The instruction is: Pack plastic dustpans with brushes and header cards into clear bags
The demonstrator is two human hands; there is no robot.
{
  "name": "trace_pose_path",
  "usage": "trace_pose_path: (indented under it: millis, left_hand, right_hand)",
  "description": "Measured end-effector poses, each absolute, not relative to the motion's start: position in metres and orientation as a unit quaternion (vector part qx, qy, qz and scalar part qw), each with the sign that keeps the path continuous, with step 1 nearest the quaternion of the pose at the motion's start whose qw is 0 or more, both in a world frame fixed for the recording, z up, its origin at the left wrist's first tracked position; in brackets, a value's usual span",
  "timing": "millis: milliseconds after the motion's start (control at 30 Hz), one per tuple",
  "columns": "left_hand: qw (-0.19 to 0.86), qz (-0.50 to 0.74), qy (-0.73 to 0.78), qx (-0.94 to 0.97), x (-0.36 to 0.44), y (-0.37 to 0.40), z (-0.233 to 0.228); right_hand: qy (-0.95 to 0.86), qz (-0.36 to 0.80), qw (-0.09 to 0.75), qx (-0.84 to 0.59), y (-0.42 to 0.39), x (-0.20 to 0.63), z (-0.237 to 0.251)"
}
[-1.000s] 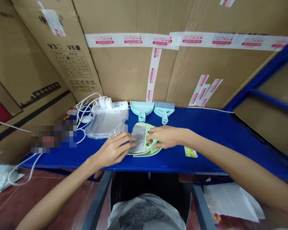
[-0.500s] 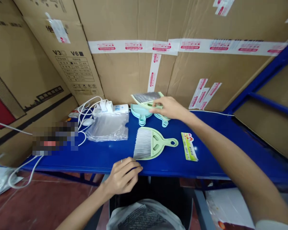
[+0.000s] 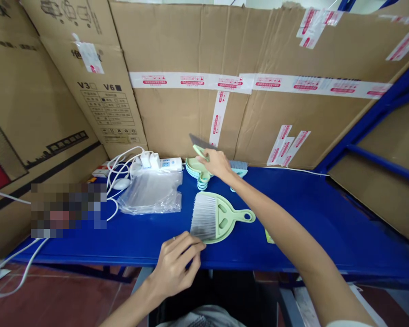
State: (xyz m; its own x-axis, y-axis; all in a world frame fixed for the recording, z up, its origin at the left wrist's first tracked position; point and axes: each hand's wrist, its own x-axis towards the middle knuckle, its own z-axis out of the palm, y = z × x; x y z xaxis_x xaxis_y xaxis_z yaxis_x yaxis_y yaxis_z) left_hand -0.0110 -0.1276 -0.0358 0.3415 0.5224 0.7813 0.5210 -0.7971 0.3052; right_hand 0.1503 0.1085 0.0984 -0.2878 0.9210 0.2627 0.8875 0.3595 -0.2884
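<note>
- A small pale green brush with grey bristles (image 3: pixel 198 144) is held up at the back of the blue desk (image 3: pixel 310 204), tilted, bristles pointing up and left against the cardboard wall.
- The right hand (image 3: pixel 215 163) is closed around the green part of that brush, just above a stack of light teal plastic dustpans (image 3: pixel 195 167).
- Partly hidden behind the right hand, a teal brush with grey bristles (image 3: pixel 239 165) lies beside the stack.
- Nearer the front edge lies a pale green dustpan with a grey-bristled brush nested in it (image 3: pixel 218 218), its looped handle pointing right.
- The left hand (image 3: pixel 177 268) rests at the desk's front edge, fingers loosely curled and holding nothing, fingertips just beside the nested brush's bristles.
- A pile of clear plastic bags (image 3: pixel 152 193) lies left of the dustpans.
- Behind the bags sit a white power strip with plugs (image 3: pixel 158 161) and looping white cables (image 3: pixel 119 168).
- A small green printed label (image 3: pixel 269 236) peeks from under the right forearm.
- Large taped cardboard boxes (image 3: pixel 259 104) stand behind the desk.
</note>
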Motion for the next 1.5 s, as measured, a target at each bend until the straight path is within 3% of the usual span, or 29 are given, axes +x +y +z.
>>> trace_pose_path:
  millis: [100, 267, 400, 500, 600, 700, 767, 900, 1133, 1333, 1500]
  left_hand:
    - [-0.028, 0.432, 0.346, 0.832, -0.013, -0.117, -0.019]
    - [-0.145, 0.238, 0.433, 0.857, -0.009, -0.05, 0.034]
    - [-0.165, 0.113, 0.424, 0.883, -0.003, 0.013, 0.048]
    - [-0.164, 0.086, 0.428, 0.885, -0.007, 0.035, 0.035]
    - [-0.157, 0.114, 0.437, 0.878, -0.015, 0.04, 0.02]
    - [-0.141, 0.147, 0.433, 0.878, -0.019, 0.041, 0.013]
    - [-0.129, 0.165, 0.433, 0.876, -0.02, 0.045, 0.012]
    - [-0.105, 0.211, 0.404, 0.884, -0.025, 0.051, 0.011]
    - [-0.085, 0.343, 0.392, 0.85, -0.041, 0.053, 0.014]
    - [-0.09, 0.429, 0.45, 0.778, -0.055, 0.057, 0.015]
    - [-0.051, 0.487, 0.467, 0.736, -0.054, 0.061, 0.01]
  right_hand:
    - [-0.775, 0.014, 0.188, -0.603, 0.103, 0.192, 0.107]
    - [-0.729, -0.029, 0.054, -0.682, 0.091, 0.236, 0.089]
    - [-0.727, -0.042, 0.051, -0.683, 0.087, 0.228, 0.069]
    - [-0.736, -0.04, 0.053, -0.673, 0.082, 0.222, 0.058]
    - [-0.751, -0.055, 0.053, -0.656, 0.068, 0.228, 0.053]
    - [-0.784, -0.085, 0.135, -0.6, 0.049, 0.243, 0.058]
    - [-0.858, 0.002, 0.157, -0.488, 0.037, 0.253, 0.066]
    - [-0.936, 0.23, 0.005, -0.265, 0.015, 0.26, 0.07]
    - [-0.937, 0.223, -0.033, -0.268, -0.002, 0.258, 0.059]
    - [-0.909, 0.337, 0.092, -0.228, 0.001, 0.276, 0.113]
    - [-0.847, 0.311, 0.198, -0.382, 0.044, 0.235, 0.149]
